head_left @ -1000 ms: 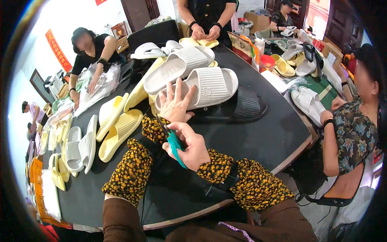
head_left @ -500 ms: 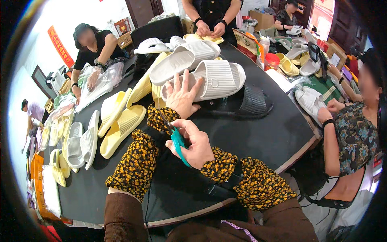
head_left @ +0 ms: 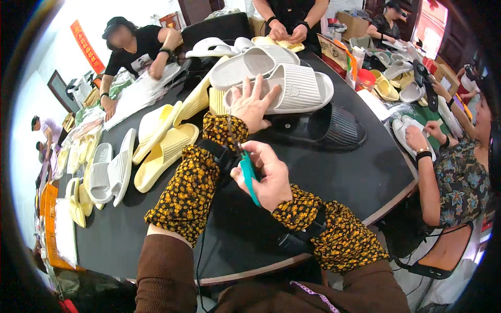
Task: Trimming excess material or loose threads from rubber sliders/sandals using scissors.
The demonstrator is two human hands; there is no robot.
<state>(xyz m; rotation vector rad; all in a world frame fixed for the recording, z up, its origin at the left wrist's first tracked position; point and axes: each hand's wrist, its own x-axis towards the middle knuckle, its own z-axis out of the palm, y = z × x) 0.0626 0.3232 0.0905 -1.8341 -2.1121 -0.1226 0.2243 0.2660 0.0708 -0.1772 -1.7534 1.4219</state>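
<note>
My left hand (head_left: 254, 106) lies with spread fingers on the insole of the nearer light grey slipper (head_left: 304, 89). Behind that one, partly overlapped, is another grey slipper (head_left: 237, 73). A pair of scissors (head_left: 249, 175) with teal handles is gripped in my right hand (head_left: 271, 180), just below my left wrist. Its dark blades point up and to the left, close to the flowered sleeve. To the right, a black slipper (head_left: 342, 128) rests partly beneath the nearer grey one. Yellow slippers (head_left: 168, 156) lie left of my left forearm.
The dark table (head_left: 313, 172) has a pale edge curving in front of me. More grey slippers (head_left: 121, 169) and yellow slippers (head_left: 77, 204) stand at the left. Co-workers are around the table, one handling clear plastic bags (head_left: 141, 96). A chair (head_left: 443, 250) is at the right.
The whole view has shifted slightly, moving things rightward. My left hand stays on the grey slipper and my right still holds the scissors. The co-worker at the left has raised an arm.
</note>
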